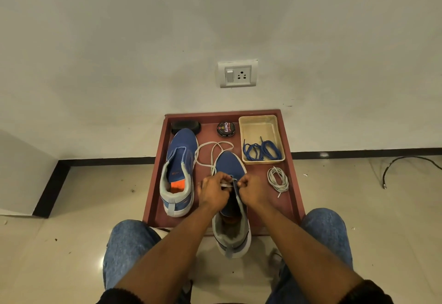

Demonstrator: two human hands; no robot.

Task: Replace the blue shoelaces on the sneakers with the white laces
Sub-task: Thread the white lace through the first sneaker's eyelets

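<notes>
Both hands on the near blue fabric sneaker w/ grey collar (230, 163), heel hanging over the near edge of the reddish-brown wooden tray (296, 184): left hand (213, 190) grip pinched on the white flat lace (210, 147), right hand (253, 190) grip curled at the eyelets, pinching the same lace. Lace loops away toward the far left, next to the second blue sneaker (178, 172), unlaced. Blue laces (262, 151) piled in the beige plastic dish (259, 119) far right; coiled white lace (278, 179) just near of it.
</notes>
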